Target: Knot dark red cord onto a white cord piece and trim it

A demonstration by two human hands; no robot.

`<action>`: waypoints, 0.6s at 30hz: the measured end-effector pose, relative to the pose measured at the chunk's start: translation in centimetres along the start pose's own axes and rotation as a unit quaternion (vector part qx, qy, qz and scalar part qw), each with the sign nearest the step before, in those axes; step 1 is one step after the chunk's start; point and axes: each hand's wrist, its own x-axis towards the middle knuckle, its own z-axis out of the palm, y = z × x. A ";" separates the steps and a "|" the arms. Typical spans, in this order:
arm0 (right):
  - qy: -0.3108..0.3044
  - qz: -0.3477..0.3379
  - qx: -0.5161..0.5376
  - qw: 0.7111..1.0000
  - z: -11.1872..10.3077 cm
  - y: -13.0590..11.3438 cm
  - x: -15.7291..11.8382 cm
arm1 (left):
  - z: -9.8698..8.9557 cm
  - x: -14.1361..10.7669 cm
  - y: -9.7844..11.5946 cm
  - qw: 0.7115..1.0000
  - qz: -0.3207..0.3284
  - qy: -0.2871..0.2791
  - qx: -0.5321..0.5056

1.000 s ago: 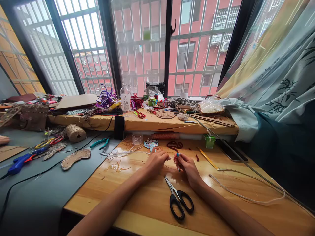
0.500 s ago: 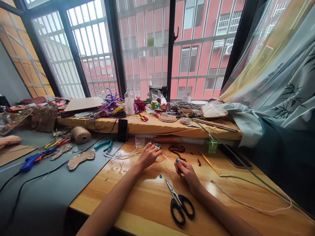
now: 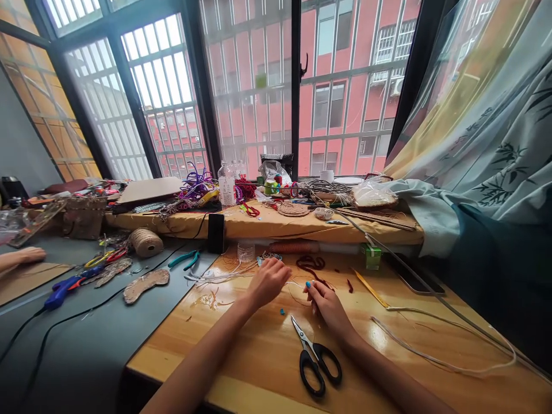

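Note:
My left hand [image 3: 268, 283] is closed, knuckles up and fingertips hidden underneath, over the wooden table. A thin white cord [image 3: 297, 284] spans the short gap from its fingers to my right hand [image 3: 326, 306]. The right thumb and fingers pinch the cord's other end. A turquoise spot shows at that pinch; whether it is a bead or a nail I cannot tell. Just below the hands lies a small turquoise piece [image 3: 282, 311]. Black-handled scissors [image 3: 317, 359] rest nearer me, blades slightly apart. Behind the hands is a dark red cord [image 3: 311, 263].
On the left grey surface are a twine spool [image 3: 146, 242], teal pliers [image 3: 184, 260], a blue glue gun [image 3: 64, 290] and another person's hand [image 3: 32, 255]. A cluttered ledge [image 3: 267, 225] crosses the back. A phone [image 3: 414, 275] and long pale cord [image 3: 444, 362] lie right.
My left hand has moved slightly right and toward me, nearer my right hand, and the visible cord between them is shorter. The right hand has barely moved. The view has shifted slightly.

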 end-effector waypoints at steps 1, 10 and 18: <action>0.006 -0.001 0.006 1.000 0.0 0.0 0.0 | -0.2 -0.1 0.5 0.999 0.049 -0.015 -0.010; 0.019 -0.031 0.032 0.999 0.0 -0.6 -0.5 | 0.4 -0.5 1.9 0.989 0.140 -0.037 0.008; 0.029 -0.041 0.033 0.998 0.0 -0.9 -0.7 | -0.4 -0.4 2.6 0.990 0.137 -0.015 0.019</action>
